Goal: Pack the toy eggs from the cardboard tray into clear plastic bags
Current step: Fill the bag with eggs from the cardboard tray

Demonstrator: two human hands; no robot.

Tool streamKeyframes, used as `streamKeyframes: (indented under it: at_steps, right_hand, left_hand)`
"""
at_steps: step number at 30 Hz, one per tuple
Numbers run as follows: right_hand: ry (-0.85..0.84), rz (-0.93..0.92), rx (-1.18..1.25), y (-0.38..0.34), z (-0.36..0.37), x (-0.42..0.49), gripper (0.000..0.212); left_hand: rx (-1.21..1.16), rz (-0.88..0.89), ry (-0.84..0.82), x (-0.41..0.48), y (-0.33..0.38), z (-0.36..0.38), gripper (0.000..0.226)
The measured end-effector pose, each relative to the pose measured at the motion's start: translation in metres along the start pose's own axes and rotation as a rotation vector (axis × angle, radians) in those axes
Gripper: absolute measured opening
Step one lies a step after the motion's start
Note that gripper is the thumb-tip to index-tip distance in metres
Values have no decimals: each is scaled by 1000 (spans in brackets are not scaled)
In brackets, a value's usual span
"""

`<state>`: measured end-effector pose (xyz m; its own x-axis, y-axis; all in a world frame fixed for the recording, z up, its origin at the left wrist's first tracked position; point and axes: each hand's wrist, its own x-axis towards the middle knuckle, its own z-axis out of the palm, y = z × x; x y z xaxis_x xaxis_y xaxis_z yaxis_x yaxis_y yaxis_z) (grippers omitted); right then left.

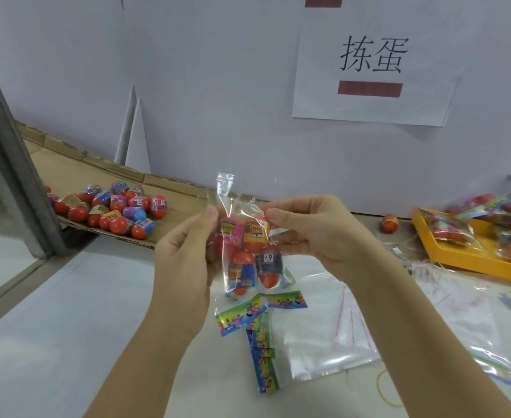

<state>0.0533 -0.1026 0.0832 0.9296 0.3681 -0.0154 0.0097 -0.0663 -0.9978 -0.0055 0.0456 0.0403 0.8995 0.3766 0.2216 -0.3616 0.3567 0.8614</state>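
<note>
Above the table: clear plastic bag [249, 251] with four toy eggs [242, 273], pinched at its neck by left hand [185, 251] and right hand [311, 230]. Risk: loosened pinch, eggs spill.

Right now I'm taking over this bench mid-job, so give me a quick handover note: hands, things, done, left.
Hands: left hand and right hand both pinch the clear bag near its top.
Inside: four toy eggs.
Done: packed bags in the yellow tray, right.
Left: loose eggs on the cardboard tray, a stray egg by the wall; empty bags lie on the table.
</note>
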Motion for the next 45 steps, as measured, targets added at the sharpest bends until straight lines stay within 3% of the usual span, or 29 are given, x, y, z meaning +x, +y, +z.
streamKeyframes:
  at_steps: [3,11,18,26,36,39,45]
  right_hand:
    - [18,-40,40,0,-1,1,6]
    - [23,-115,109,1,-9,2,7]
    - [-68,-249,162,-3,-13,0,17]
    - [-77,-339,224,-8,-16,-3,13]
    - [-148,-220,92,-9,-18,-3,24]
    - [-98,-185,130,-7,-17,-1,15]
    - [-142,-313,199,-5,-18,0,12]
  left_hand:
    - [41,20,23,2,-1,-3,23]
    - [167,63,85,1,-5,-1,46]
    - [285,247,68,-5,-1,0,25]
    - [-76,72,-199,-11,9,6,30]
    - [52,115,0,-9,8,4,25]
    - [49,118,1,-9,7,4,24]
    - [72,185,-18,-9,8,2,24]
